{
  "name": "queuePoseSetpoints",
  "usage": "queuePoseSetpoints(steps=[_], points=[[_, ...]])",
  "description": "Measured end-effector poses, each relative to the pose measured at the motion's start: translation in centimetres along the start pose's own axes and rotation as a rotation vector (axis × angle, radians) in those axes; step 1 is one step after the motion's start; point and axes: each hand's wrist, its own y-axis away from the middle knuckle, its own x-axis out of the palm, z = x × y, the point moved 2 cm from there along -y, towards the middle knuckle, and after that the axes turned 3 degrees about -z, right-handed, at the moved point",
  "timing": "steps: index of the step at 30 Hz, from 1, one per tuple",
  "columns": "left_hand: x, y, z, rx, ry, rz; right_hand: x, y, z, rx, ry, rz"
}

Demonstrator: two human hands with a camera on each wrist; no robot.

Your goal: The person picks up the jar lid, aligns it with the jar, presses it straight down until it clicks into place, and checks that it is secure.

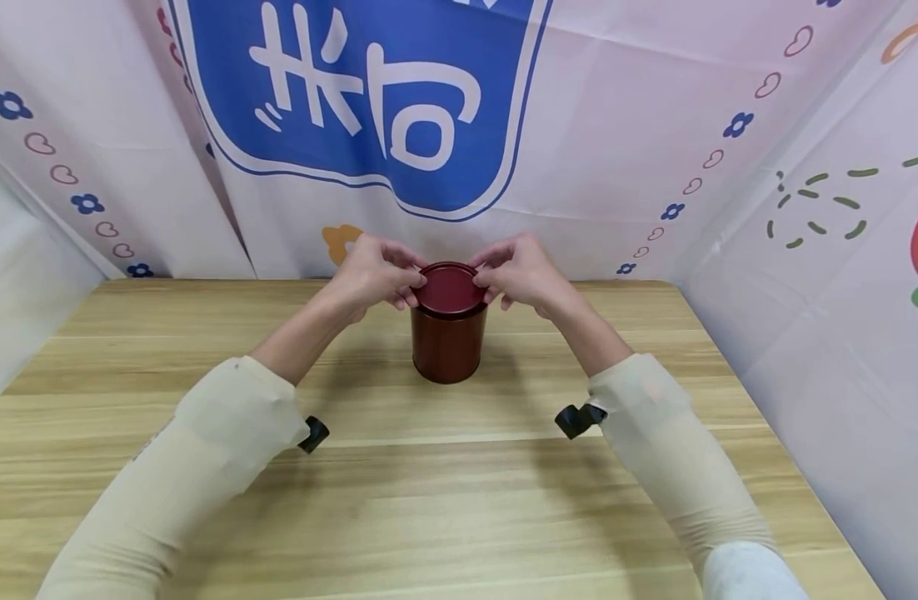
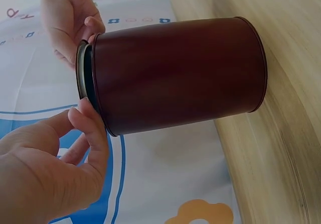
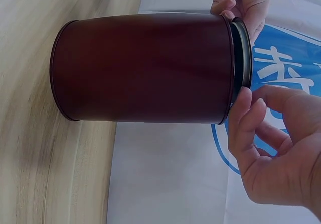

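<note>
A dark red cylindrical canister (image 1: 447,348) stands upright on the wooden table. Its round red lid (image 1: 450,288) sits at the top, and both wrist views show a gap between the lid's metal edge (image 2: 82,73) and the canister's rim. On the left side, my left hand (image 1: 376,275) pinches the lid's edge with thumb and fingers. My right hand (image 1: 521,275) pinches the opposite edge in the same way. Fingertips of both hands lie right at the canister's rim. The inside of the canister is hidden.
The wooden table (image 1: 429,500) runs back to a printed cloth (image 1: 609,108) with a blue sign, close behind the canister. White cloth side walls (image 1: 819,333) border the table. Black wrist mounts (image 1: 575,421) stick out from the sleeves.
</note>
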Motion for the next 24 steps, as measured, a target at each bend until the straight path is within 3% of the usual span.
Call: queuePoseSetpoints(steps=[24], points=[[-0.11, -0.6, 0.54, 0.036, -0.084, -0.022, 0.04, -0.68, -0.91, -0.064, 0.042, -0.016]])
